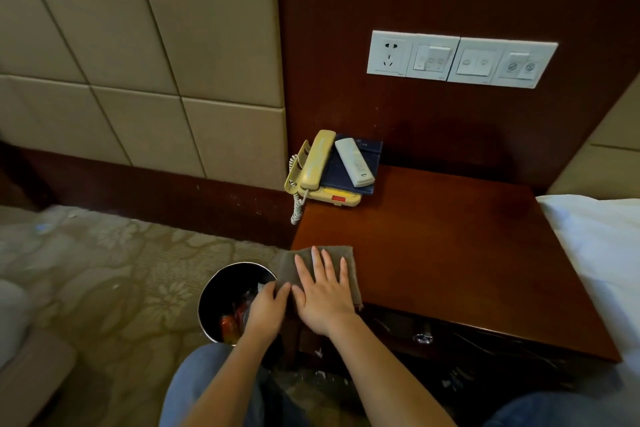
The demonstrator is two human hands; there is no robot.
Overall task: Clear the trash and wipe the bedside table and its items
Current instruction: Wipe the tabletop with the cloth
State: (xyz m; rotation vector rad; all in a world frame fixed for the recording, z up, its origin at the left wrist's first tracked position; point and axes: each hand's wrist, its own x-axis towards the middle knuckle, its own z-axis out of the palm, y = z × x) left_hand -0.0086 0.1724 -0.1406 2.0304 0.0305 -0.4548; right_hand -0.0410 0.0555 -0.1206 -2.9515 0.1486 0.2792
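Observation:
A brown cloth (341, 255) lies on the near left corner of the dark wooden bedside table (450, 253). My right hand (325, 291) presses flat on the cloth, fingers spread. My left hand (266, 308) pinches the cloth's left edge, which hangs off the table's side above a round metal trash bin (221, 291) holding wrappers. At the table's back left stands a yellow telephone (311, 166) with a dark blue folder (367, 156) and a white remote control (355, 161) lying on it.
A white-sheeted bed (602, 253) borders the table on the right. A wall panel with a socket and switches (460, 59) sits above the table. Patterned carpet (121, 270) with small scraps spreads to the left. A drawer handle (424, 338) shows below the tabletop.

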